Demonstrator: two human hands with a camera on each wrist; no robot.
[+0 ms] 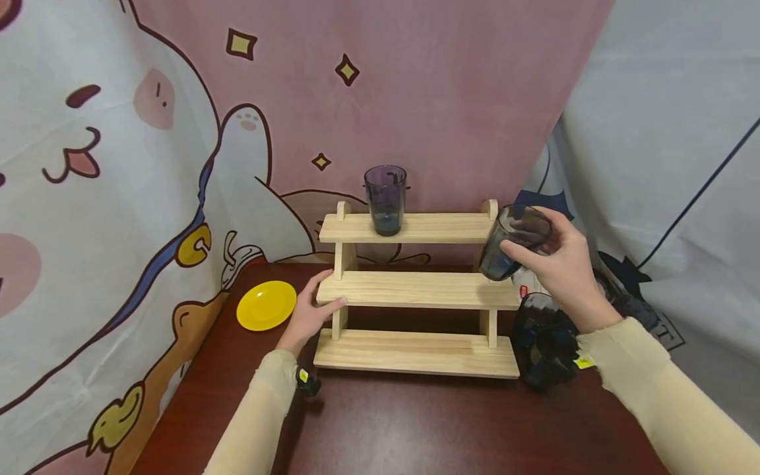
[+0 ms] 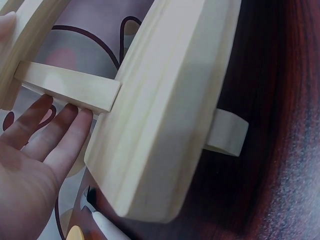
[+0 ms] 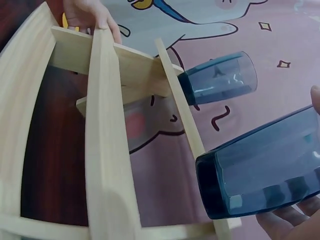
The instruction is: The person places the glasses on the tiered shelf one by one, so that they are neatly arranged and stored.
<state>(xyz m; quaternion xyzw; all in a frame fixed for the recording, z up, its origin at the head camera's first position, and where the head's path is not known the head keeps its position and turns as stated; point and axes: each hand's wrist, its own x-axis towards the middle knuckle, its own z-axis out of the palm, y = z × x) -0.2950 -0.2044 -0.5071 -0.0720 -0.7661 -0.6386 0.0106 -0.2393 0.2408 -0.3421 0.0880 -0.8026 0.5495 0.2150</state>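
Note:
A three-tier wooden display rack (image 1: 415, 289) stands on the table. My left hand (image 1: 305, 316) grips the left end of its middle tier, the thumb on the front and the fingers (image 2: 70, 137) against the side upright. My right hand (image 1: 567, 264) holds a dark tinted drinking glass (image 1: 509, 244), tilted with its base down and to the left, in front of the rack's upper right end. In the right wrist view this glass (image 3: 265, 167) looks blue and see-through. A matching glass (image 1: 386, 201) stands upright on the top tier, left of the middle.
On the dark red wooden table (image 1: 386, 422) a yellow plate (image 1: 266, 305) lies left of the rack. Several dark glassy objects (image 1: 543, 343) crowd the rack's right side, partly behind my right forearm. Printed cloth (image 1: 451, 99) hangs close behind and at the left.

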